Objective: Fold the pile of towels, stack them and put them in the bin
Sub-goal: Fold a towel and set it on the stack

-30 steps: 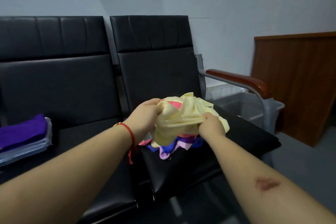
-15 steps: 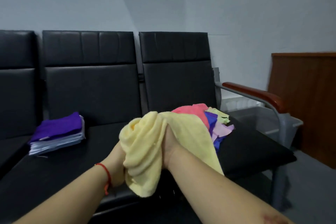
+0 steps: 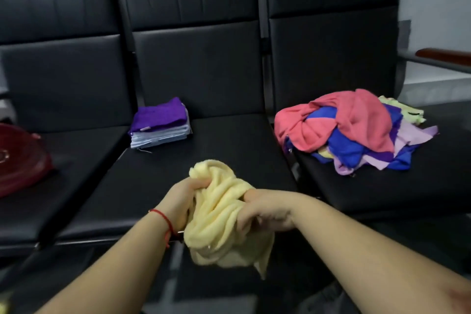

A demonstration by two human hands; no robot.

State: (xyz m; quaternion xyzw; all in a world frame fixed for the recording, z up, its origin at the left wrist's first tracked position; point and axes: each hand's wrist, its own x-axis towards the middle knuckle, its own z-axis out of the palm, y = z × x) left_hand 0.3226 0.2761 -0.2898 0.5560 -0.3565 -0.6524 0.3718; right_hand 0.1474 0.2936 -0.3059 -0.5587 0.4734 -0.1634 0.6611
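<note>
- I saw the yellow towel (image 3: pixel 224 214) bunched up and held between both hands, above the front edge of the middle black seat (image 3: pixel 229 145).
- My left hand (image 3: pixel 178 201) gripped its upper left side, fingers curled into the cloth; a red string bracelet (image 3: pixel 163 219) sat on that wrist.
- My right hand (image 3: pixel 265 211) clutched the right side, fingers closed round the folds.
- The folded stack (image 3: pixel 160 125), purple on top over pale layers, rested at the back left of the same seat; a small tag showed, but I could not read it.
- The unfolded pile (image 3: pixel 351 130) of pink, blue, lilac and yellow-green towels lay on the right seat.
- A dark red object (image 3: pixel 17 158) lay on the left seat.
</note>
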